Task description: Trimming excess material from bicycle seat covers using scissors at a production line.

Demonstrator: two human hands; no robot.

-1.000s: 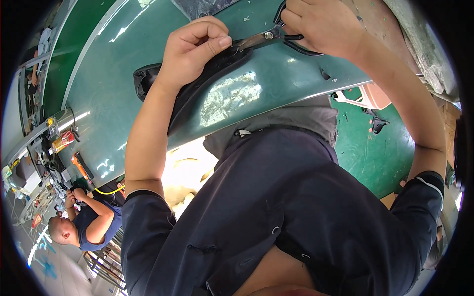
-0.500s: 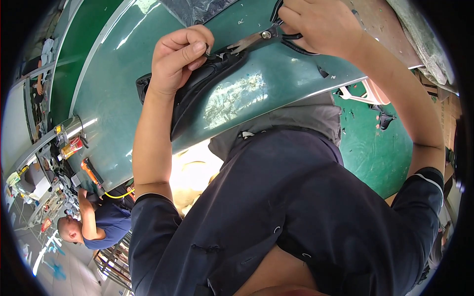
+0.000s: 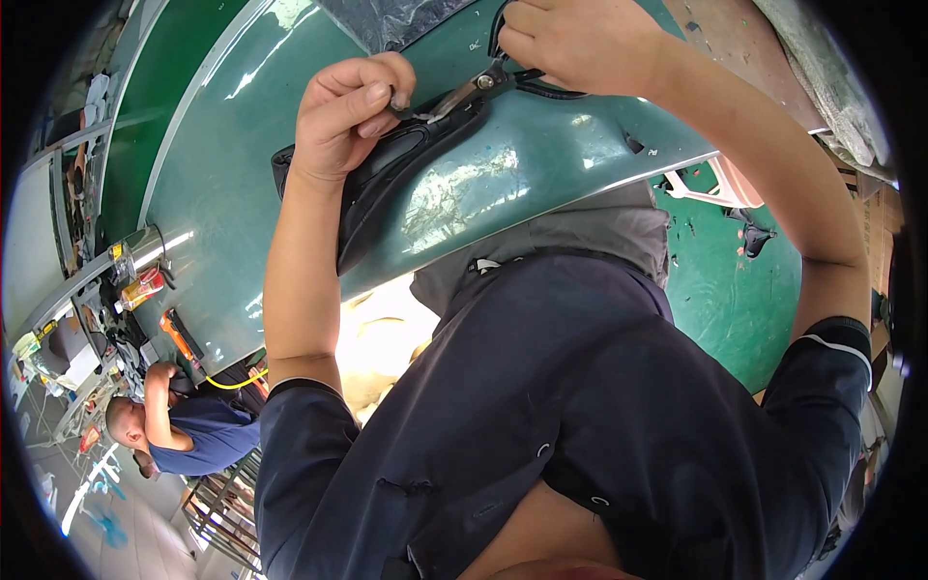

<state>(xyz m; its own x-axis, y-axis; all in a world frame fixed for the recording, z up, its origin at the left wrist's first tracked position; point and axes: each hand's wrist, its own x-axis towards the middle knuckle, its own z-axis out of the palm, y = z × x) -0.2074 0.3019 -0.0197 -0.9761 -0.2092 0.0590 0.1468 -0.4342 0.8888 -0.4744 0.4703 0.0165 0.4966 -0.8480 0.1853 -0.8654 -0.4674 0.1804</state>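
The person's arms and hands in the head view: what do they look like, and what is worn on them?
Both hands, the left hand and the right hand, are bare, without gloves, rings or a watch. The forearms are bare too. The short sleeves are dark navy: the left sleeve ends plainly above the elbow, and the right sleeve has a thin white stripe near its cuff.

A co-worker in a blue shirt (image 3: pixel 208 435) sits low at the left, beyond the green table's edge (image 3: pixel 203 242). A metal can (image 3: pixel 140 249) and an orange tool (image 3: pixel 179 338) lie near that edge. Green floor (image 3: pixel 720 300) shows at the right.
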